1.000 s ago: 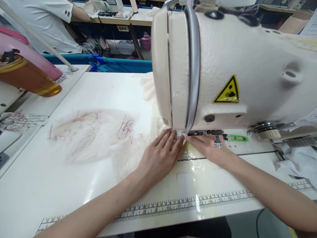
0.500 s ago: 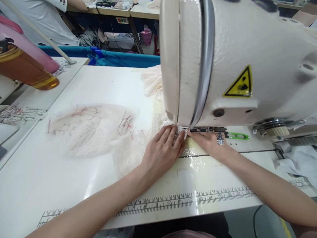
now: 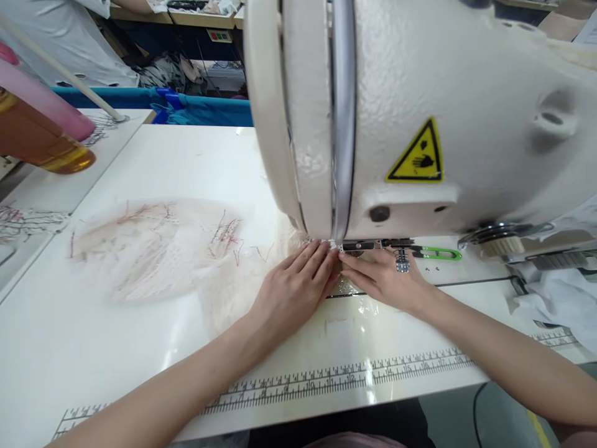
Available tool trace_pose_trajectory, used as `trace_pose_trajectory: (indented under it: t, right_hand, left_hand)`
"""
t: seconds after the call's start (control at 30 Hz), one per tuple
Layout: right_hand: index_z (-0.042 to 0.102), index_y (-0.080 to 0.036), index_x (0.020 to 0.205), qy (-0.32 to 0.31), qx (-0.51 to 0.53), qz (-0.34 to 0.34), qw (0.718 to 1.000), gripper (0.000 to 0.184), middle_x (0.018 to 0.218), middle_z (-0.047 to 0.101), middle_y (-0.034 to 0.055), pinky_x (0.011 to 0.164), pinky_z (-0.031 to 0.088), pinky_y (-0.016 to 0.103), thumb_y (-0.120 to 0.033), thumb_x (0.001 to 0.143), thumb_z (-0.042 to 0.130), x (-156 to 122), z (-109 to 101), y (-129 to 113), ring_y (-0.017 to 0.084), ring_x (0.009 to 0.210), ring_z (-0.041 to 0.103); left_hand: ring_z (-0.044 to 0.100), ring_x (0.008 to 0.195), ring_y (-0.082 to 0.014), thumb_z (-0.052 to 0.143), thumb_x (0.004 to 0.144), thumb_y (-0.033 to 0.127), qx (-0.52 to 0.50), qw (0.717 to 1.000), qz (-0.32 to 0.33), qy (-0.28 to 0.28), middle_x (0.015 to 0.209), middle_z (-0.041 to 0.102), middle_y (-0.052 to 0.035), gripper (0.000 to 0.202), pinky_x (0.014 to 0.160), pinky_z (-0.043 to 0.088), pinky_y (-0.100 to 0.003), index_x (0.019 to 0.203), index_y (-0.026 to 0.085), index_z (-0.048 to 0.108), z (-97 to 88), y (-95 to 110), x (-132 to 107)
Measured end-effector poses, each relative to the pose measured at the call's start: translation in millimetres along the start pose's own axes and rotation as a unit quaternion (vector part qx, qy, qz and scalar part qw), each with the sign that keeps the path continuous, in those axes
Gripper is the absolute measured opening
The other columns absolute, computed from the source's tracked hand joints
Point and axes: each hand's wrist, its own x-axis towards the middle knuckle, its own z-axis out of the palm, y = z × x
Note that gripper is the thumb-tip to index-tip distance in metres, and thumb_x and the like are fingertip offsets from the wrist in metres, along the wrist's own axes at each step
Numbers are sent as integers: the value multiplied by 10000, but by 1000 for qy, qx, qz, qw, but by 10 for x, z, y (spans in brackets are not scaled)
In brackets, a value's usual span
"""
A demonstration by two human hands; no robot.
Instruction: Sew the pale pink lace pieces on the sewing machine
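Observation:
My left hand [image 3: 298, 277] lies with its fingers stretched out on pale lace fabric [image 3: 284, 239], close to the sewing machine's needle area. Opposite it, my right hand [image 3: 385, 274] points its fingers leftward, apart, with their tips near the lace edge and my left fingertips. A wide ring sits on one finger. The sewing machine head [image 3: 308, 124] hangs over the fingertips and hides the needle and part of the lace. Behind my right hand lies a pair of thread snips [image 3: 436, 252] with a green handle.
Sheer pieces with loose red and dark threads [image 3: 153, 249] are on the white table left of my hands. A printed ruler [image 3: 326, 379] runs along the front edge. Bottles [image 3: 41, 137] stand far left; white cloth [image 3: 555, 298] is at right. Another person's white clothing [image 3: 79, 43] shows behind.
The view has shifted, so the machine head appears farther left. My right hand's fingers have spread and show more. My left hand stays on the lace.

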Motion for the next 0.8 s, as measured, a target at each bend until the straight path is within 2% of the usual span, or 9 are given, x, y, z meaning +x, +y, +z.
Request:
trace_pose_trajectory:
  t: [0.13,0.27,0.37,0.57,0.67,0.8]
  right_hand:
    - [582,-389,1259,-33,5,49,998,393,897,684,58,632,520,383,-537,965,367,-27,62,1,261,877,633]
    - [549,-373,1301,-51,10,27,998,411,998,669,81,544,513,345,-518,971,352,-17,74,-10,283,917,618]
    - [567,-364,1283,-38,-10,26,999,404,1016,659,91,529,504,327,-500,978,340,14,54,-29,285,922,619]
    - [585,-349,1265,-34,-35,30,998,380,901,657,83,588,485,310,-485,976,380,35,41,-40,262,909,616]
    - [590,-313,1261,-4,-38,13,999,394,898,658,79,603,478,311,-498,964,410,8,91,-16,251,892,614]
    - [559,-290,1290,52,-71,0,996,441,926,669,95,533,457,302,-529,933,462,-45,166,8,258,845,618]
  left_hand:
    - [669,1036,-263,493,952,256,-3,1000,6,-6,1137,687,-139,295,905,565,-388,1092,64,668,-5,-49,12]
    - [678,1012,-269,478,948,243,3,1000,1,5,1104,698,-150,297,897,566,-387,1046,54,685,7,-75,22]
    - [680,1003,-275,463,949,229,5,1000,-4,14,1085,702,-159,302,891,565,-388,1026,45,690,12,-77,32]
    - [670,1025,-279,472,948,225,4,1000,-11,5,1099,696,-166,289,894,562,-391,1043,48,680,6,-74,45]
    - [666,1033,-283,486,945,236,0,1000,-15,0,1104,692,-171,286,899,558,-397,1045,49,678,5,-73,46]
    - [656,1054,-287,487,943,239,-13,999,-25,-17,1112,691,-161,275,897,556,-411,1050,70,676,-3,-75,48]
